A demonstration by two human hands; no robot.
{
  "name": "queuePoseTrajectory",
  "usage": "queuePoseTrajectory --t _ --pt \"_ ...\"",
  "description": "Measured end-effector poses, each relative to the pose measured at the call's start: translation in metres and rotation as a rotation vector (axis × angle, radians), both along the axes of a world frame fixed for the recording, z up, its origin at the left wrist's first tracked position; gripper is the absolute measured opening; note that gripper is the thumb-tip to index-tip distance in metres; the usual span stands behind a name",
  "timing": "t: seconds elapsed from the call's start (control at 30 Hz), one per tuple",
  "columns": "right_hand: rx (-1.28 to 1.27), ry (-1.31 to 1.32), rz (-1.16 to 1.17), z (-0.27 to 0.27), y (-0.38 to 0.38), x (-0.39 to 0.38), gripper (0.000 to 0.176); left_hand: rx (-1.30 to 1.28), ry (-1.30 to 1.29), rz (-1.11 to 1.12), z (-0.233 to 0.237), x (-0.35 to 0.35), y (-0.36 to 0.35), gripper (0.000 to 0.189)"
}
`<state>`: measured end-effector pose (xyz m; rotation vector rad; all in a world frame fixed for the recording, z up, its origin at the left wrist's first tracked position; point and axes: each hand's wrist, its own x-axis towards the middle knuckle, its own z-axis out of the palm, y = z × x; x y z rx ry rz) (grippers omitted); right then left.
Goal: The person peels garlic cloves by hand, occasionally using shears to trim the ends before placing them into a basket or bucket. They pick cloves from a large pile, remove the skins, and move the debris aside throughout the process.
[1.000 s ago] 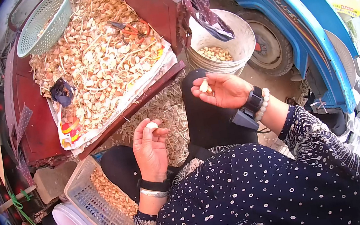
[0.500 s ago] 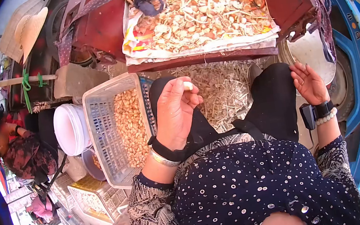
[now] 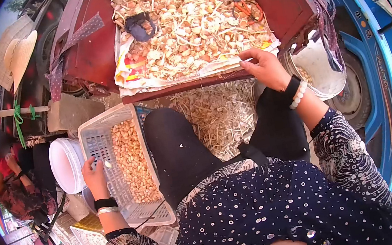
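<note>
My left hand (image 3: 95, 179) is over the near-left side of a white plastic basket (image 3: 169, 215), fingers apart. Just right of its fingertips a pale garlic clove (image 3: 107, 163) appears in the air, out of my grasp. Brownish garlic cloves (image 3: 133, 156) cover much of the basket's bottom. My right hand (image 3: 266, 68) reaches to the front right edge of a red wooden trough, thumb and fingers apart with nothing visible between them. Heaped on a white sack (image 3: 175, 82) in the trough are loose garlic cloves (image 3: 193, 32), stalks and skins.
Red-handled pruning shears (image 3: 246, 7) and a dark cloth (image 3: 141, 27) lie on the heap. A white bucket (image 3: 68, 165) stands left of the basket; a wide pale bucket (image 3: 322, 72) is at right. A blue vehicle (image 3: 384, 71) borders the right; another person (image 3: 18, 192) sits at left.
My left hand has moved left from above my knee to the basket and let go of the pale clove. My right hand has swung inward to the trough's edge. The view has shifted.
</note>
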<state>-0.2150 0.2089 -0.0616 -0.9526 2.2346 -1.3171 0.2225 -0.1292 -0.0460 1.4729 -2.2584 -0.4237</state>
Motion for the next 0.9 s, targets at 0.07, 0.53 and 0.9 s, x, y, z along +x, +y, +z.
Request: queuePoseTrajectory --t 0.07,0.53,0.9 --pt "0.014 0.164 0.012 -0.004 -0.018 -0.004 0.028 0.099 0.117 -0.048 0.006 -0.038 0.019 0.021" --pt "0.266 0.726 0.054 -0.019 -0.111 0.002 0.016 -0.048 0.191 -0.743 -0.016 -0.325 0.09 0.017" --pt "0.203 0.712 0.079 -0.025 -0.109 -0.001 0.018 -0.098 -0.035 -0.5 -0.032 -0.334 0.067 0.031"
